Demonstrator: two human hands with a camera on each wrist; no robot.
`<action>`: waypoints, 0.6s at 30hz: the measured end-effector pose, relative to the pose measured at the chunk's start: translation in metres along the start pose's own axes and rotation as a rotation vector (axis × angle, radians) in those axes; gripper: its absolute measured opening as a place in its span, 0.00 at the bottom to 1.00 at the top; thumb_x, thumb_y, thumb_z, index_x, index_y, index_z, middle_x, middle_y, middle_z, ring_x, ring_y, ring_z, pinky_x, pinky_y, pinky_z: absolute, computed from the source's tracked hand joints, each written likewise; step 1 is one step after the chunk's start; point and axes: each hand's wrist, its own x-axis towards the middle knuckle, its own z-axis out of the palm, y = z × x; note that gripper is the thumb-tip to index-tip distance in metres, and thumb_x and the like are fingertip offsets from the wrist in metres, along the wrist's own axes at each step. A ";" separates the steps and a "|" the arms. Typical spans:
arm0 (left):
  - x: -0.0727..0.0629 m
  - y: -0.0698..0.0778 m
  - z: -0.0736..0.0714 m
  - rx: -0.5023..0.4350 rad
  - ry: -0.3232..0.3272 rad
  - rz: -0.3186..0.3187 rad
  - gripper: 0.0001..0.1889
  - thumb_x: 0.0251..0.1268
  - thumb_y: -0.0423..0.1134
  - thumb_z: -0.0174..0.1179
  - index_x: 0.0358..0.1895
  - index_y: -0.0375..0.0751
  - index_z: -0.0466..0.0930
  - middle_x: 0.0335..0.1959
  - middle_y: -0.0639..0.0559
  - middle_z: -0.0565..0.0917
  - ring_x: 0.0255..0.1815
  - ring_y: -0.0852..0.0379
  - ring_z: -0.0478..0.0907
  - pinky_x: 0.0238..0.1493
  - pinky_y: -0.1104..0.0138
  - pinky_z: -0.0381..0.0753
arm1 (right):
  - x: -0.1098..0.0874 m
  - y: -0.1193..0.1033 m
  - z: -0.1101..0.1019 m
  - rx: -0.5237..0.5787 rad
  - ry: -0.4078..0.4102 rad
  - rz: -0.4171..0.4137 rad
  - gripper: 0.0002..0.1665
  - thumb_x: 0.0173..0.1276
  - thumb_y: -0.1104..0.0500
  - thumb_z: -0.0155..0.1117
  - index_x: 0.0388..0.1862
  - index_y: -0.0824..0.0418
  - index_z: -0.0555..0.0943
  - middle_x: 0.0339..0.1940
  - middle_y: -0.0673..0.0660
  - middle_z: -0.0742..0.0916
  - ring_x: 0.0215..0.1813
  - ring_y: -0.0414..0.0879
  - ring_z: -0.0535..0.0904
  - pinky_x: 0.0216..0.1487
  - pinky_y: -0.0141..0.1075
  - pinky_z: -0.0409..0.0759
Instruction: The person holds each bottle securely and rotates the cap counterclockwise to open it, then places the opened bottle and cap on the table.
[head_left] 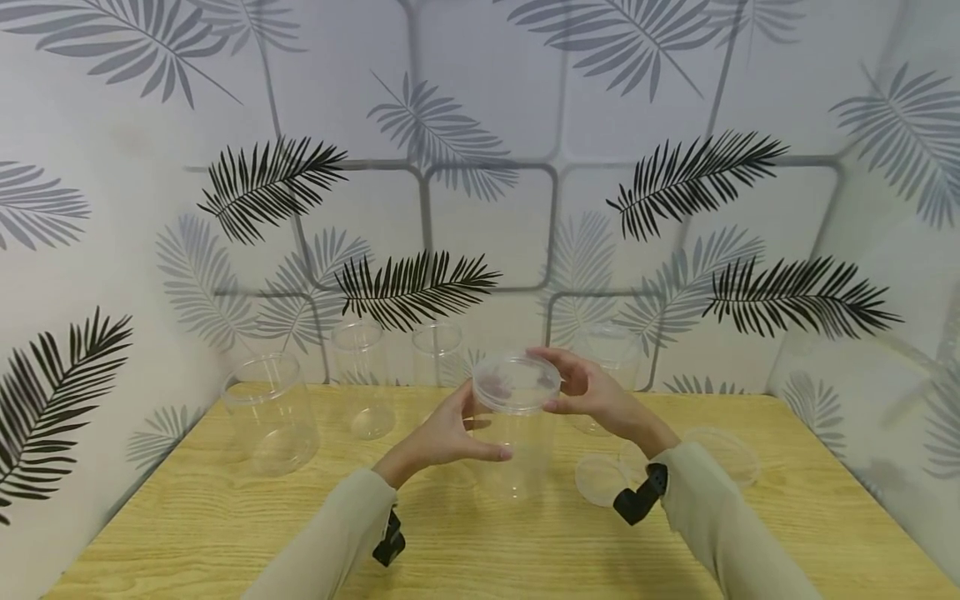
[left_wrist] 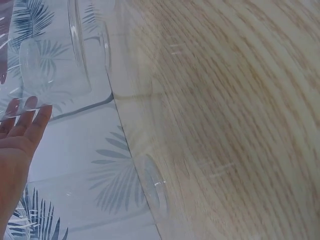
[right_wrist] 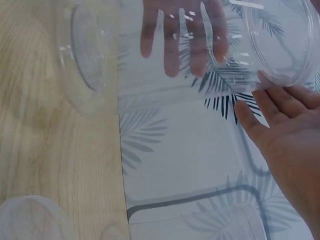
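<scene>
Jar [head_left: 528, 450], left hand [right_wrist: 195, 37] behind, right wrist view

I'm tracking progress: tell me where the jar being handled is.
In the head view, the jar is upright just right of centre, between the left grip and right grip.

An indoor nook, homelike in its decoration: pale walls [head_left: 487, 225] printed with grey and black palm fronds [head_left: 273, 185] stand behind and on both sides of a wood-grain worktop [head_left: 510, 558] bearing clear containers [head_left: 273, 425]. Whether home or small studio, I cannot tell.
</scene>
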 end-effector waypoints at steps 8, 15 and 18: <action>0.006 -0.023 -0.002 0.031 0.015 -0.011 0.48 0.42 0.37 0.73 0.68 0.56 0.53 0.65 0.54 0.64 0.64 0.49 0.67 0.63 0.51 0.66 | -0.001 -0.002 0.000 0.043 -0.059 0.019 0.45 0.63 0.61 0.60 0.72 0.62 0.46 0.69 0.63 0.61 0.62 0.49 0.69 0.54 0.36 0.76; 0.006 -0.023 -0.002 0.054 0.070 -0.004 0.49 0.42 0.41 0.73 0.68 0.53 0.51 0.66 0.50 0.64 0.64 0.46 0.66 0.62 0.51 0.67 | -0.006 -0.005 0.014 -0.101 0.114 0.033 0.47 0.61 0.58 0.64 0.72 0.59 0.48 0.72 0.60 0.58 0.69 0.64 0.58 0.60 0.47 0.73; 0.006 -0.023 -0.001 0.048 0.088 -0.005 0.50 0.41 0.40 0.73 0.68 0.54 0.50 0.66 0.48 0.64 0.65 0.47 0.66 0.63 0.50 0.67 | -0.006 -0.006 0.022 -0.165 0.231 0.053 0.48 0.58 0.57 0.66 0.72 0.58 0.51 0.71 0.59 0.60 0.68 0.64 0.59 0.60 0.52 0.71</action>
